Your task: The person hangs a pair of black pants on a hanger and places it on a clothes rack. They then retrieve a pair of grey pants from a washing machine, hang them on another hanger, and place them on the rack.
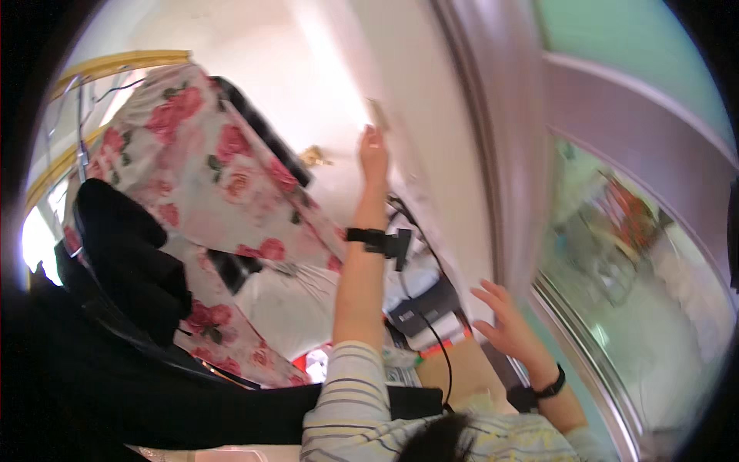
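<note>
My left arm stretches out along a pale wall [404, 86], and my left hand [374, 151] is up against or close to it. A small tan strip [379, 114] lies just beyond its fingertips; glare and blur hide whether the fingers touch or grip it. A black strap with a small device [381, 242] circles the left forearm. My right hand [502, 320] hovers beside the edge of a sliding door frame [491, 231], fingers apart and holding nothing. On its wrist sits a black band [553, 382].
Rose-patterned fabric [231, 167] hangs from a wooden rail [133, 59] at left, with black clothing [127, 260] on hangers beside it. Below are a dark grey box [424, 309], a black cable [441, 346] and a cardboard surface [462, 372]. A metal door track [589, 341] runs along the right.
</note>
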{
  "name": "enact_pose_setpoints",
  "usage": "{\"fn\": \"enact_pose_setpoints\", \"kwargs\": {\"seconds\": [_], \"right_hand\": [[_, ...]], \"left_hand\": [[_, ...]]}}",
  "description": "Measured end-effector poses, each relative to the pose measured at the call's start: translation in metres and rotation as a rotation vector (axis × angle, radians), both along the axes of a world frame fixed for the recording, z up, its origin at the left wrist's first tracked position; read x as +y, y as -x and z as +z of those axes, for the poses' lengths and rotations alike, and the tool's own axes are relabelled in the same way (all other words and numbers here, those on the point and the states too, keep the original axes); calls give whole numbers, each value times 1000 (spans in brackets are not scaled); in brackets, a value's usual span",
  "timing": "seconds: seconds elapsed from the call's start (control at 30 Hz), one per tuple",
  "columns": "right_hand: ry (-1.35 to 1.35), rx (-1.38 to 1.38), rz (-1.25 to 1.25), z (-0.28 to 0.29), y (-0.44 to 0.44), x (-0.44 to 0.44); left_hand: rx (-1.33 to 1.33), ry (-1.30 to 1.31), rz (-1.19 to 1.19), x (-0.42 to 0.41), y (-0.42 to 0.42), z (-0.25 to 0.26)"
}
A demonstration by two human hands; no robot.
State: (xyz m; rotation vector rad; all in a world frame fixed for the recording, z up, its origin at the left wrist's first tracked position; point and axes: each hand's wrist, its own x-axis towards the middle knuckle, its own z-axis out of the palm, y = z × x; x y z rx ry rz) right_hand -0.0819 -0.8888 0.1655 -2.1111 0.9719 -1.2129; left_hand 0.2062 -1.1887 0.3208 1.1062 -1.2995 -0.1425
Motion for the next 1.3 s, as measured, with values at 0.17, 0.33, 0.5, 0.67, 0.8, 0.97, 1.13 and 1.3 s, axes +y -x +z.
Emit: {"fn": "enact_pose_setpoints", "kwargs": {"seconds": [0.17, 0.33, 0.5, 0.67, 0.8, 0.97, 1.13, 1.3], "right_hand": [[-46, -48, -25, -12, -12, -61], [-183, -117, 50, 1, -46, -92], [-200, -116, 204, 1, -88, -110], [-229, -179, 265, 11, -103, -102], [-262, -200, 241, 8, -85, -95], [-341, -232, 369, 12, -73, -67], [-406, -178, 591, -5, -85, -32], [-243, -240, 896, -10, -81, 33]], "left_hand": [[-68, -113, -84, -92, 8, 8], [17, -111, -61, -71, 6, -2], [52, -134, -116, -56, 9, 2], [82, -155, -232, -23, 7, 2], [114, 81, -462, 49, 39, -23], [-62, 103, -471, 204, 69, -23], [-132, 11, -273, 312, 91, -65], [-80, -132, -90, 410, 125, -107]]}}
